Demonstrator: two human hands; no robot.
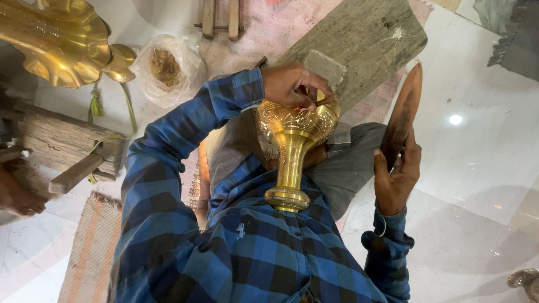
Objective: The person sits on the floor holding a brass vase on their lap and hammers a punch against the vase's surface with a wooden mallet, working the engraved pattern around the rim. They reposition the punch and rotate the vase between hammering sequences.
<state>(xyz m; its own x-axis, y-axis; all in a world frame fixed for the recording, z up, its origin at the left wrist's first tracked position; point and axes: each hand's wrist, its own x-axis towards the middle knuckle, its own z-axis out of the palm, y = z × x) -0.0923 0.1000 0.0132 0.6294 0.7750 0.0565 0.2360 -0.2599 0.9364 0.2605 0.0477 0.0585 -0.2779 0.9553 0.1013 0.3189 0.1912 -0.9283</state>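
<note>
The left hand [295,85] covers part of the goblet [295,151] rim, and whatever small thing its fingertips pinch is too small to tell. Far left of the goblet, a brass bowl [59,39] runs off the top edge and a bare foot [17,196] off the left edge. A metal piece [525,279] is cut by the bottom right corner

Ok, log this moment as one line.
left hand: on brass vase rim, small tool pinched | right hand: gripping wooden paddle | vase: braced against chest
</note>
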